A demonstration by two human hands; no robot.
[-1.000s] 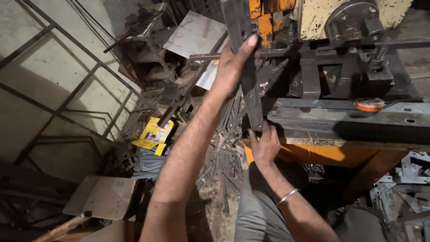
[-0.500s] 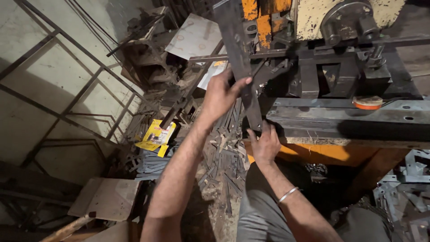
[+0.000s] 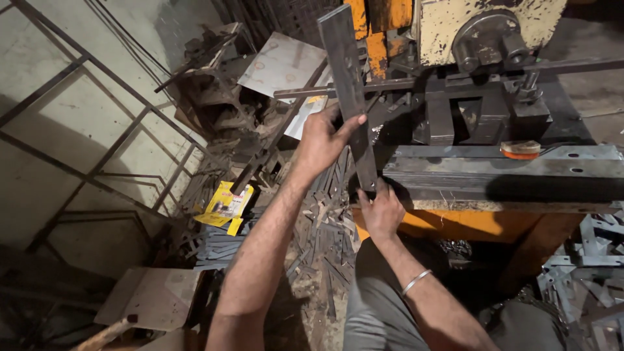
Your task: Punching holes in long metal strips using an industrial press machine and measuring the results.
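A dim metal workshop fills the head view: from nine to eleven o'clock a welded frame of thin steel bars (image 3: 84, 123) leans over a pale concrete floor (image 3: 39, 188), and at seven o'clock a flat rusty plate (image 3: 146, 298) lies on the ground. Just left of centre a yellow packet (image 3: 224, 205) rests among a heap of short grey metal strips (image 3: 312, 234) that litter the floor down toward six o'clock, while a pale sheet-metal offcut (image 3: 286, 62) lies at about eleven o'clock. The left hand (image 3: 322, 140) is clenched around the middle of a long flat steel bar (image 3: 348, 78), thumb laid across its face. The bar stands nearly upright, its long axis running from about six to about twelve o'clock, the top end tipped slightly toward eleven and pointing up at the machine's orange post (image 3: 364, 26). The right hand (image 3: 380, 211), bracelet (image 3: 416, 281) on the wrist, grips the bar's lower end just below the edge of the surface (image 3: 507, 169), a heavy steel press bed with a dark clamp block (image 3: 468, 110). On that bed at two o'clock sits an orange-rimmed roll of tape (image 3: 520, 149). Bent grey brackets (image 3: 585, 273) are piled at four o'clock.
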